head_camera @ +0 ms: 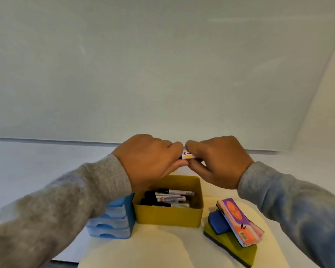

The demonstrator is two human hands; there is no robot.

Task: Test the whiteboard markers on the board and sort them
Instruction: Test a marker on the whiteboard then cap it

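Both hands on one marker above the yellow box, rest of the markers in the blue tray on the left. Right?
Not quite. In the head view both hands, left hand and right hand, hold one marker above the yellow box, but the remaining markers lie in that yellow box, not the blue tray.

Glossy smooth whiteboard, matt plastic yellow box, fuzzy knit sleeves.
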